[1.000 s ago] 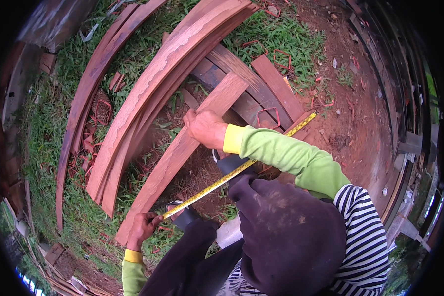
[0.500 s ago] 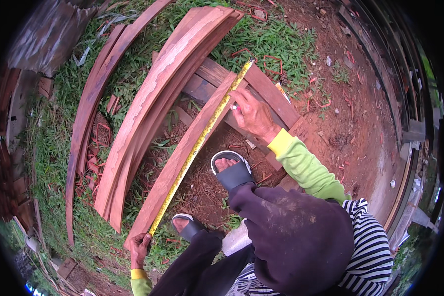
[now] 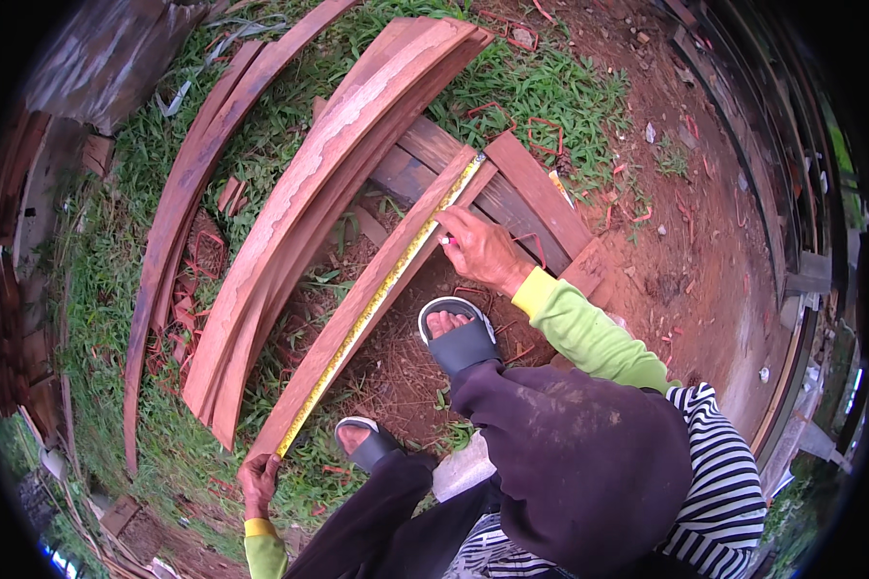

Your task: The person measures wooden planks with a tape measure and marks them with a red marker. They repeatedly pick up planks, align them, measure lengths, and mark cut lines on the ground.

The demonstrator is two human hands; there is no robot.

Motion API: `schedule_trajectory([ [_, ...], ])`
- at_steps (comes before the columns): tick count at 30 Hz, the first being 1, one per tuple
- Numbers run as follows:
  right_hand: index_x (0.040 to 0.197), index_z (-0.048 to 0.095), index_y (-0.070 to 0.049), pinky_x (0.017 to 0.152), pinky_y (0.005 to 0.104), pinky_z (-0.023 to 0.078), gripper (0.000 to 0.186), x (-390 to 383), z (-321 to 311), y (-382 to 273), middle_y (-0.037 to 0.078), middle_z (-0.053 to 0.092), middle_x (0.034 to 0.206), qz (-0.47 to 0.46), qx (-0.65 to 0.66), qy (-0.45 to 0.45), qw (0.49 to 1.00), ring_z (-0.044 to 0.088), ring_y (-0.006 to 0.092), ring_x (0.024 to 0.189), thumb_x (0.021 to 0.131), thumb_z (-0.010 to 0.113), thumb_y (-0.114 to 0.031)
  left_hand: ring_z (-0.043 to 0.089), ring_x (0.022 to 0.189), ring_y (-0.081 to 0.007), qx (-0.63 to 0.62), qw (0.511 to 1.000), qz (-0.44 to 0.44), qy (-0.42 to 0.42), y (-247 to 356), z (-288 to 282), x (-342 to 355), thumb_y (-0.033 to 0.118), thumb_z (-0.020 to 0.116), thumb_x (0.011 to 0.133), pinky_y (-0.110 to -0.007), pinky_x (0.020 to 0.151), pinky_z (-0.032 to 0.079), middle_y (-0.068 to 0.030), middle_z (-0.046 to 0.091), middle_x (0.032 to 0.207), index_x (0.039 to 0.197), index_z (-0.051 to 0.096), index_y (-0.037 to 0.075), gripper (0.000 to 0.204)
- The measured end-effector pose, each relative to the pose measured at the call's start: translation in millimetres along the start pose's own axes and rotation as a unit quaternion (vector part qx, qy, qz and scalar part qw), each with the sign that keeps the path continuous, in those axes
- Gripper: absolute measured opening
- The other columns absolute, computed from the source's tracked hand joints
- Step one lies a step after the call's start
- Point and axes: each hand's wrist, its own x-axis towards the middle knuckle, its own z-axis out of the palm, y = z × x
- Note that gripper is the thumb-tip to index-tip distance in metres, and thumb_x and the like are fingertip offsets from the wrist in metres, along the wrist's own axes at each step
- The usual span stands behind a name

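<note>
I count two hands, one left hand and one right hand. I record one tape and one board under it. I note two sandals, two green sleeves and one pale block. The stack shows me at least three planks; overlap hides the exact number. Red loops: at least three.
</note>
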Motion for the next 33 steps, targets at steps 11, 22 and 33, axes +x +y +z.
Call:
schedule_trajectory([
  [11,0.128,0.045,0.004,0.063,0.0394,0.057,0.077,44,55,-92,0.027,0.05,0.127,-0.304,-0.104,-0.273,0.907,0.069,0.034,0.083,0.066,0.082,-0.024,0.058,0.062,-0.0127,0.088,0.994,-0.053,0.02,30,0,5,0.034,0.071,0.086,-0.031,0.063,0.046,-0.0065,0.065,0.065,0.085,0.073,0.004,0.029],
  [22,0.134,0.046,0.006,0.055,0.0308,0.054,0.071,41,70,-76,0.028,0.057,0.124,-0.383,-0.243,-0.212,0.866,0.071,0.0215,0.072,0.073,0.07,-0.019,0.056,0.066,-0.0094,0.072,0.996,-0.046,0.025,5,8,17,0.031,0.071,0.087,-0.029,0.065,0.046,-0.0019,0.066,0.069,0.089,0.074,0.003,0.028],
  [33,0.132,0.046,-0.008,0.072,0.0441,0.057,0.063,81,-45,42,0.012,0.05,0.135,-0.231,-0.227,-0.224,0.919,0.068,0.0352,0.091,0.072,0.063,-0.001,0.059,0.061,-0.0174,0.018,0.995,0.093,-0.016,156,80,75,0.029,0.066,0.09,-0.035,0.061,0.047,-0.0118,0.065,0.067,0.093,0.072,-0.001,0.031],
])
